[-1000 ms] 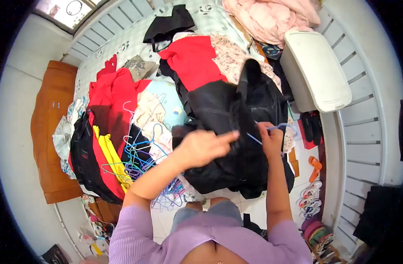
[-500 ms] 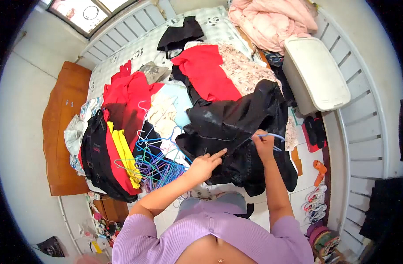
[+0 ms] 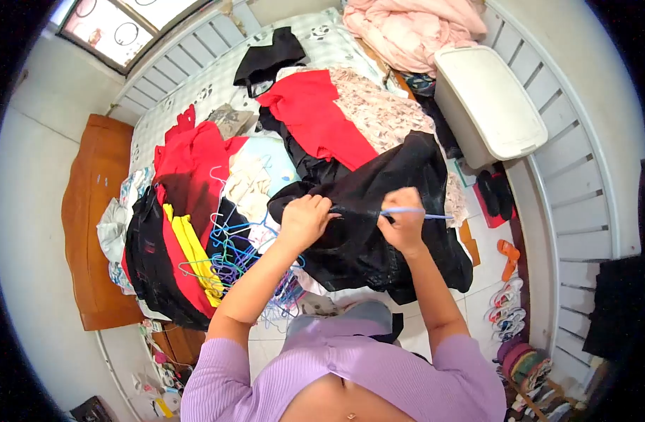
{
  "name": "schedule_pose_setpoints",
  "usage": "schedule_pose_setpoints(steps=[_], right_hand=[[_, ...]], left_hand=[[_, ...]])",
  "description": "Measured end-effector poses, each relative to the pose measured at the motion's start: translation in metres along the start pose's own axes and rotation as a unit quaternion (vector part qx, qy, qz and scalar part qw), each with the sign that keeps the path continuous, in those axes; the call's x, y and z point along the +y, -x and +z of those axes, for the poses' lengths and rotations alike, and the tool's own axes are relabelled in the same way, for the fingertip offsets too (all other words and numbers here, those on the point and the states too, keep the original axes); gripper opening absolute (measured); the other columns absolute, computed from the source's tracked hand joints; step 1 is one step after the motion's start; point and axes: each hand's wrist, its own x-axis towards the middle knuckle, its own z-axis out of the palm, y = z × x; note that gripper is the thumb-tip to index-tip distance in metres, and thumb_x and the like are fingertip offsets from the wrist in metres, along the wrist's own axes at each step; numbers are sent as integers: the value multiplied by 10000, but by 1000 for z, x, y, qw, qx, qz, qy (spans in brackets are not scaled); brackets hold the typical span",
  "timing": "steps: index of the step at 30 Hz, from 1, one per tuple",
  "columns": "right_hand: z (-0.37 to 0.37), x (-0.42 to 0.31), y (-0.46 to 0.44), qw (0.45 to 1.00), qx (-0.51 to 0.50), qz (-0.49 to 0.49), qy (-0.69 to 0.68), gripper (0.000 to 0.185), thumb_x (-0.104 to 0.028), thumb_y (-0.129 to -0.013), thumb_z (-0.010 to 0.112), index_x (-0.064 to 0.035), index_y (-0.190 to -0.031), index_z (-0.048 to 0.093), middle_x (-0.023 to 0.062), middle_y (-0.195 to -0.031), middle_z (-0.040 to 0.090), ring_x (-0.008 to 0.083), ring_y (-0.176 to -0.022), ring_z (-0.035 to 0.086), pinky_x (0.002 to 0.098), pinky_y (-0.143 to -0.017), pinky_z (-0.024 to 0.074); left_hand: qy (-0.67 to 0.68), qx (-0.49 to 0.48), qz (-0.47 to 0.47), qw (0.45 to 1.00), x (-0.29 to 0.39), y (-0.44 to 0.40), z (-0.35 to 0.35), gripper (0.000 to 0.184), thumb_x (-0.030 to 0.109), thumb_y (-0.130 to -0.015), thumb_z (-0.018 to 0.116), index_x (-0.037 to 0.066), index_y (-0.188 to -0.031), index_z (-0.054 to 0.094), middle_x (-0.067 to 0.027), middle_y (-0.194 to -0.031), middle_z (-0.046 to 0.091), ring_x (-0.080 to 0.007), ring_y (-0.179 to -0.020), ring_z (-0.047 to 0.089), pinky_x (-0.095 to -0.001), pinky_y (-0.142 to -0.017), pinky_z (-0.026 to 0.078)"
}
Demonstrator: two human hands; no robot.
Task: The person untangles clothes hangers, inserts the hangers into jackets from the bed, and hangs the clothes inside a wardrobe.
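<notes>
A large black garment [image 3: 364,183] is spread over the near edge of the bed in front of me. My left hand [image 3: 305,221] is closed on its left part, fingers curled into the cloth. Over the garment's right half, my right hand [image 3: 403,224] is closed around a pale blue clothes hanger [image 3: 435,215], which sticks out on both sides of the fist. Part of the hanger is hidden by the fingers. Left of my left hand lies a tangled heap of blue, purple and green hangers [image 3: 234,260]. Cream cloth [image 3: 248,184] rests just beyond that heap.
Red clothes [image 3: 322,116], a yellow garment [image 3: 192,243] and a black top [image 3: 269,56] lie on the bed. A white lidded bin [image 3: 495,102] stands at the right beside a pink blanket [image 3: 414,32]. Orange slippers [image 3: 507,259] and other footwear are on the floor.
My left hand has gone from lying with fingers extended on the black garment to gripping it. My right hand has moved left with the hanger, which now lies more level. The view has shifted slightly.
</notes>
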Motion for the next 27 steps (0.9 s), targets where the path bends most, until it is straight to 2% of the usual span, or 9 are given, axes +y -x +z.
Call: schedule_pose_setpoints(steps=[4, 8, 10, 16, 18, 20, 21, 22, 27], right_hand=[[12, 27, 26, 917, 368, 94, 119, 253, -163, -767, 645, -78, -984, 544, 122, -997, 463, 285, -963, 427, 416, -869, 330], [43, 44, 66, 934, 302, 182, 54, 400, -155, -751, 670, -15, -1071, 475, 175, -1072, 429, 331, -1020, 399, 444, -910, 318], [55, 31, 57, 953, 196, 222, 66, 698, -214, -685, 745, 21, -1229, 376, 226, -1210, 376, 376, -1139, 346, 475, -996, 256], [55, 65, 4, 854, 376, 326, 154, 1012, -273, -622, 809, 70, -1344, 189, 280, -1347, 240, 432, -1244, 252, 499, -1044, 204], [38, 84, -8, 905, 356, 233, -1, 837, -229, -652, 792, 16, -1317, 347, 247, -1296, 417, 361, -1210, 397, 392, -1016, 317], [11, 77, -16, 910, 190, 355, -102, 589, -169, -669, 774, -1, -1178, 529, 202, -1102, 598, 320, -1072, 544, 348, -956, 385], [6, 86, -16, 924, 203, 296, -130, 393, -120, -691, 745, -4, -1045, 617, 180, -965, 654, 286, -919, 623, 328, -874, 442], [-9, 86, -22, 941, 233, 244, 1, 328, -68, -707, 712, -2, -1016, 625, 148, -976, 657, 244, -878, 629, 307, -810, 466], [-150, 86, -47, 930, 213, 265, -141, 267, -41, -691, 703, -40, -952, 646, 73, -874, 657, 156, -784, 600, 282, -732, 473]], left_hand=[[59, 141, -72, 986, -10, -14, -11, 269, 257, -711, 707, 60, -726, 525, -111, -636, 540, -295, -615, 570, -398, -523, 436], [146, 165, -184, 958, -8, -31, -51, 217, 244, -752, 695, 48, -788, 608, -140, -663, 599, -318, -614, 599, -364, -522, 449], [187, 147, -196, 951, -1, -36, -69, 209, 226, -752, 695, 43, -826, 625, -151, -692, 618, -315, -637, 614, -344, -542, 453], [278, 179, -87, 940, 23, -44, -124, 177, 144, -753, 689, 8, -845, 623, -130, -666, 615, -198, -589, 605, -286, -554, 447], [383, 157, -118, 903, 20, -41, -136, 161, 108, -750, 681, -11, -835, 614, -87, -638, 599, -123, -580, 560, -256, -547, 429], [376, 141, -75, 913, 18, -39, -150, 167, 112, -751, 680, -18, -831, 611, -88, -624, 582, -121, -575, 549, -255, -546, 420], [329, 130, -51, 934, 18, -38, -159, 189, 149, -754, 686, -2, -842, 614, -110, -647, 584, -172, -593, 582, -278, -552, 425], [329, 134, -46, 934, 15, -37, -163, 189, 149, -754, 686, -2, -842, 614, -110, -647, 584, -172, -593, 582, -278, -552, 425], [182, 58, 6, 982, -16, -27, -162, 276, 310, -769, 665, 72, -896, 613, -154, -741, 599, -322, -704, 597, -368, -593, 447]])
